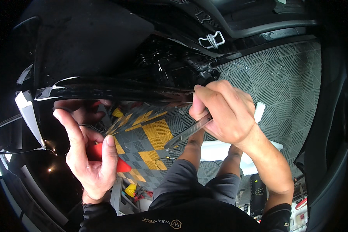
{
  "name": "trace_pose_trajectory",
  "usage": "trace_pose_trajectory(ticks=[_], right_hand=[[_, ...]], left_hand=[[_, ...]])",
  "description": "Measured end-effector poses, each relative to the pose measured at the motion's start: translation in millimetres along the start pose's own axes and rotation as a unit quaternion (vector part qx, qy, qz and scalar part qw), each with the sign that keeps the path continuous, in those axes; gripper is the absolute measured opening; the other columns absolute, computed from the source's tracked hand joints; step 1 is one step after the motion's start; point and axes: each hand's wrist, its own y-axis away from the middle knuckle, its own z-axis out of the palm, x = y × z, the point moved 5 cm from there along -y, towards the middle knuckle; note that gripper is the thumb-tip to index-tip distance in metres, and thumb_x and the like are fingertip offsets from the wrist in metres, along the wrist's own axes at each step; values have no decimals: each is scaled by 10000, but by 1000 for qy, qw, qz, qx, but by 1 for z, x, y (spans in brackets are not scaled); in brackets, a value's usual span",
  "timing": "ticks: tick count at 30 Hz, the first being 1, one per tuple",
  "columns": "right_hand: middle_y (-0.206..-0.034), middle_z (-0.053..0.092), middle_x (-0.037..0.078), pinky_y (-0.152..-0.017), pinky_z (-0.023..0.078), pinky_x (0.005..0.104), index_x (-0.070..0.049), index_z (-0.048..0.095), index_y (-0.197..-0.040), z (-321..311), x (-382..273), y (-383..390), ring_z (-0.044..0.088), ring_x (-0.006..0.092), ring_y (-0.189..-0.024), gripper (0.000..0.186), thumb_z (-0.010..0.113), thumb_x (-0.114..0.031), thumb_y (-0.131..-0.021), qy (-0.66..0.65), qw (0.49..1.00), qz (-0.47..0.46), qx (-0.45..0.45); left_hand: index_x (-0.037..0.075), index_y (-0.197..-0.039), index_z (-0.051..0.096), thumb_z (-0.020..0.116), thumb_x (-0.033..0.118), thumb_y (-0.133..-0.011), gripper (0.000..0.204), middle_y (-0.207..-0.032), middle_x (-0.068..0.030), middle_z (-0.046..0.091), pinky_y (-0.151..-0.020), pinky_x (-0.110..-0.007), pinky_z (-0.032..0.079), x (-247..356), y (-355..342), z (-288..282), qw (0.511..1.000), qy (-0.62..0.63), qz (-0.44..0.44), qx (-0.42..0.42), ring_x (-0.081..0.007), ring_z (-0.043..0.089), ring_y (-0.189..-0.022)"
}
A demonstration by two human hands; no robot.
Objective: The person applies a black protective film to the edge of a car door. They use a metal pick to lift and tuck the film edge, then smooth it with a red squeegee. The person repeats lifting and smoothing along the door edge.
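A glossy black car panel [116, 89] runs across the view in front of both hands. At its right end, my right hand [230, 114] is closed around a slim dark grey utility knife [187, 132], whose handle sticks out below the fingers to the lower left. The fingertips are at the panel's edge and hide the blade. Below the panel's left part, my left hand [89, 164] grips a red squeegee [122, 166] between thumb and palm, index finger stretched up near the glossy surface. Clear film [43, 93] stands loose at the panel's left end.
A metal door striker [212, 40] and a ribbed wiring boot [199, 66] sit in the door opening. Black trim [332, 116] rises at the right. Below are the grey-and-yellow tiled floor [274, 77], a white step stool [216, 150] behind my legs and a black case [256, 197].
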Motion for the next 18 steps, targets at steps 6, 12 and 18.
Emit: trace_pose_trajectory(ticks=[6, 12, 18], right_hand=[[-787, 654, 85, -507, 498, 274, 12, 684, -880, -10, 16, -20, 638, 175, -600, 199, 785, 74, -719, -46, 998, 19, -41], [-873, 704, 124, -560, 546, 314, 4, 756, -995, -16, 33, -32, 693, 238, -663, 203, 823, 13, -804, -116, 983, 52, -134], [-899, 652, 58, -466, 507, 268, -9, 708, -945, -5, 13, -7, 647, 150, -571, 197, 803, -5, -772, -52, 996, 14, -69]], left_hand=[[18, -1714, 201, 697, 120, -934, 929, -741, -48, 623, -672, -233, 491, -2, -2, -1, 1000, -5, 20, 3, -113, 587, -638], [27, -1712, 227, 691, 109, -922, 920, -741, -49, 610, -658, -240, 488, -2, -2, 2, 1000, 12, 1, 1, -119, 573, -630], [38, -1714, 229, 687, 101, -919, 920, -734, -51, 604, -645, -249, 487, 0, -3, 5, 1000, 17, 7, 3, -123, 560, -623]])
